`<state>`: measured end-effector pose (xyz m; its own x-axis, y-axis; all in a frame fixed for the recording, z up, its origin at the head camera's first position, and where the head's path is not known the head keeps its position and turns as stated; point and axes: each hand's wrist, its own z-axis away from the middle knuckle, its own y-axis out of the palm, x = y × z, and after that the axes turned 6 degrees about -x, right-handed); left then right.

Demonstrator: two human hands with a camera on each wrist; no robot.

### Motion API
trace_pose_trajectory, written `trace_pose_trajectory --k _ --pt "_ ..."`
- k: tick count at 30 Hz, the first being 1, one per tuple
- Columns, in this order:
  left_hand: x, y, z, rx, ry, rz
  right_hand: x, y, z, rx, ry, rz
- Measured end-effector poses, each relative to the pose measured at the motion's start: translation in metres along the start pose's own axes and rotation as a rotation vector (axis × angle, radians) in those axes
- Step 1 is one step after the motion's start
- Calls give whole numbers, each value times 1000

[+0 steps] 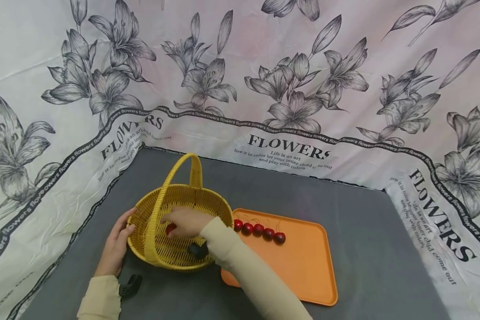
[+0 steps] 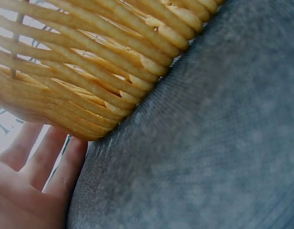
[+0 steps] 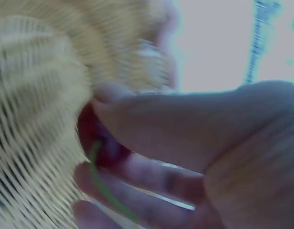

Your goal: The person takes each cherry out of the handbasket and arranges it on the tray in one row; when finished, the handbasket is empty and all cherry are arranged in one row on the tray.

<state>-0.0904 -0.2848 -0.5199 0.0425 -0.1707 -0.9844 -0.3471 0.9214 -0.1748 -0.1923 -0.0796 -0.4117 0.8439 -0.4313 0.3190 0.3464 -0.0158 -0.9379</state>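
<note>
Over the inside of a yellow woven basket with an arched handle, my right hand pinches a red cherry between thumb and fingers. The right wrist view is blurred, but the cherry and its green stem show beside the thumb. My left hand rests against the basket's left side near the rim. In the left wrist view its fingers stretch fairly straight to the woven wall; their tips are hidden behind it.
An orange tray lies right of the basket, partly under my right forearm. Several cherries with stems sit in a row near its far edge. The grey tabletop ends at a floral cloth hung behind and at the sides.
</note>
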Motion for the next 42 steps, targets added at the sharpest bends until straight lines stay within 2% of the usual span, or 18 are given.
trace_pose_trajectory --k 5,10,16,21,25,29,32,37,39,42 --pt "0 3 -3 15 14 14 -22 -34 59 -263 98 -96" --pt "1 1 -2 11 21 7 -47 -47 130 -490 180 -188" --pt "1 -1 -2 13 18 -2 -84 -27 207 -700 386 -230" --pt "2 -2 0 12 18 2 -115 2 249 -786 506 -240" --pt "4 -1 0 12 26 -2 -128 27 266 -813 641 -319" --pt "3 1 -1 10 18 -6 -134 44 271 -822 755 -406" --pt "1 2 -2 3 6 -14 -138 53 269 -821 766 -369" --pt "1 3 -1 -3 9 -25 -144 66 265 -790 755 -193" --pt "2 3 -1 -4 13 -24 -145 70 263 -763 759 -169" --pt "2 2 0 -2 10 -17 -144 75 262 -713 766 -194"
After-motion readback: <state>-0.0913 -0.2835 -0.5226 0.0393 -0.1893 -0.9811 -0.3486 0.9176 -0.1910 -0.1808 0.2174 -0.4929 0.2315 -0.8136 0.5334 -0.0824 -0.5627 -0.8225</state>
